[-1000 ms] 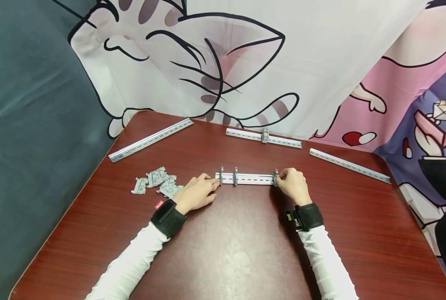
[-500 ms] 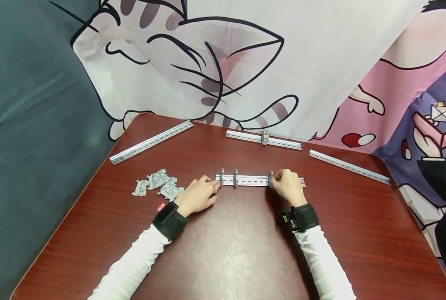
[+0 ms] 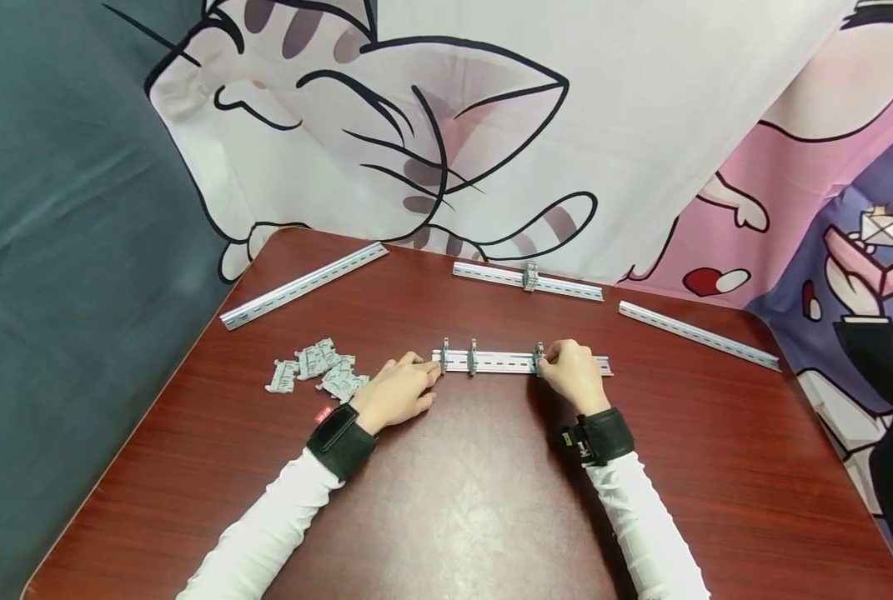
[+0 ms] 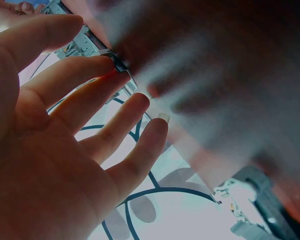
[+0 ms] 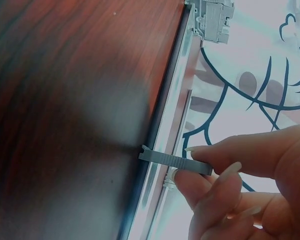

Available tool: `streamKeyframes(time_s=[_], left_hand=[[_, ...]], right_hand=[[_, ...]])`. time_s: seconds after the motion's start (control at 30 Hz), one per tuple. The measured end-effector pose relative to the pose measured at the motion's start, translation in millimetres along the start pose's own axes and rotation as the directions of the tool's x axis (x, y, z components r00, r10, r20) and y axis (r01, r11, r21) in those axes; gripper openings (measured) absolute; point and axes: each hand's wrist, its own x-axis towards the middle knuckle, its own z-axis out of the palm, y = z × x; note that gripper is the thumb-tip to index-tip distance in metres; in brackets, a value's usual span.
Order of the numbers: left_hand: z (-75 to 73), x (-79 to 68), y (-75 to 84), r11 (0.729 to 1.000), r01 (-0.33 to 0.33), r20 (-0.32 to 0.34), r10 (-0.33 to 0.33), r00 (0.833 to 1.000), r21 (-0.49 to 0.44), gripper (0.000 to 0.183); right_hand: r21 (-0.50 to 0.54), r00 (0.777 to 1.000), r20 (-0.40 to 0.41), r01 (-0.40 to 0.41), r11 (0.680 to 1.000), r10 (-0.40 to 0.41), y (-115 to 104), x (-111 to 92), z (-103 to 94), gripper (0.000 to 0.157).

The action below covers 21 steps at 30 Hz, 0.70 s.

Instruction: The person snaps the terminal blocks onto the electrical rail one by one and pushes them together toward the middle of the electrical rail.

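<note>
In the head view, a slotted metal DIN rail [image 3: 502, 362] lies across the middle of the table. My right hand [image 3: 575, 377] pinches a thin grey terminal block [image 3: 539, 358] that stands upright on it; in the right wrist view thumb and finger hold this block [image 5: 174, 161] by its outer end. My left hand [image 3: 397, 393] touches the rail's left end, its fingers [image 4: 97, 100] extended in the left wrist view. Two more blocks stand on the rail near that end, one [image 3: 445, 357] by my left fingertips and another [image 3: 473, 358] slightly to the right.
Several loose grey terminal blocks [image 3: 338, 377] lie flat left of my left hand. Behind are a long rail [image 3: 303, 286] at back left, a rail [image 3: 484, 270] bearing grey blocks [image 3: 531, 276], and another rail [image 3: 697, 335] at right. A printed cloth [image 3: 491, 125] hangs behind the table.
My right hand has slid left along the rail with the pinched terminal block, uncovering the rail's right end. The left hand stays at the left end.
</note>
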Motion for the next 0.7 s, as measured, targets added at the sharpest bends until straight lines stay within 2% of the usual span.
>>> streamKeyframes(time_s=[0.13,0.2,0.37,0.57,0.7], left_hand=[[-0.4,-0.2,0.3,1.000,-0.002,-0.001,0.002,1.000,0.007,0.032],[-0.8,-1.1,0.9,1.000,-0.005,0.002,0.005,1.000,0.007,0.031],[-1.2,-5.1,-0.3,1.000,0.002,0.007,-0.002,1.000,0.003,0.028],[-1.5,-3.6,-0.1,1.000,0.013,-0.009,-0.013,1.000,0.007,0.028],[-1.7,-1.7,1.2,1.000,0.009,-0.002,-0.009,1.000,0.014,0.025]], right_hand=[[-0.013,1.000,-0.008,0.020,1.000,-0.020,-2,-1,-2.9,0.013],[-0.028,0.999,-0.037,0.024,0.999,-0.025,-5,-3,-5.0,0.015],[-0.038,0.993,-0.105,0.055,0.998,-0.058,-31,-6,-5.3,0.031],[-0.038,0.985,-0.036,0.167,0.985,-0.168,-74,-5,14.3,0.027],[-0.122,0.989,-0.022,0.140,0.983,-0.144,-89,-8,31.6,0.035]])
